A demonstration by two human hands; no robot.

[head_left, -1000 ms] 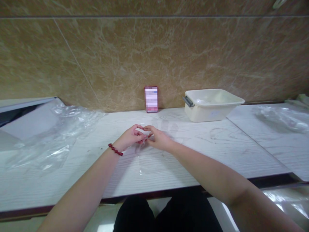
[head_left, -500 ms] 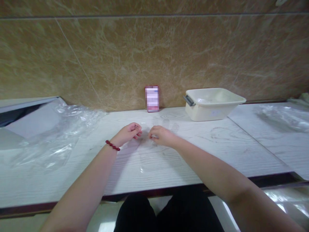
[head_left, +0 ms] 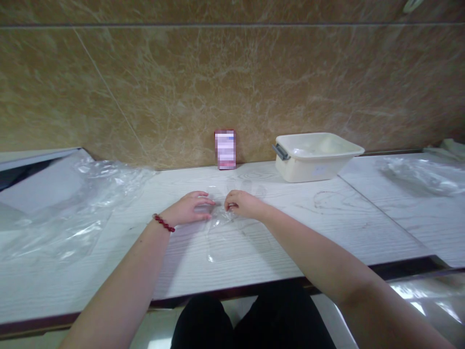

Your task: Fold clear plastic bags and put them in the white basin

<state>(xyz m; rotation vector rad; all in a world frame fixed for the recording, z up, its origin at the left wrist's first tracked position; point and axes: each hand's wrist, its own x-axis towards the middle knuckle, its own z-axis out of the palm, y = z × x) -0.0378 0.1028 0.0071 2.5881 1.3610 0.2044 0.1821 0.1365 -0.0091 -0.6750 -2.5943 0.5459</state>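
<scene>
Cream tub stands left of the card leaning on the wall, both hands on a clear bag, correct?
No. The head view shows the cream tub right of the card, not left. The left hand and right hand do touch the clear bag.

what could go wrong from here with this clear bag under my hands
The clear bag is nearly invisible against the white table, so its edges may be hard to find. The right hand seems to pinch only a small bit at the bag's top, which could slip free or stretch. The left hand rests flat at the bag's edge, so a sideways pull might crease the thin film.
</scene>
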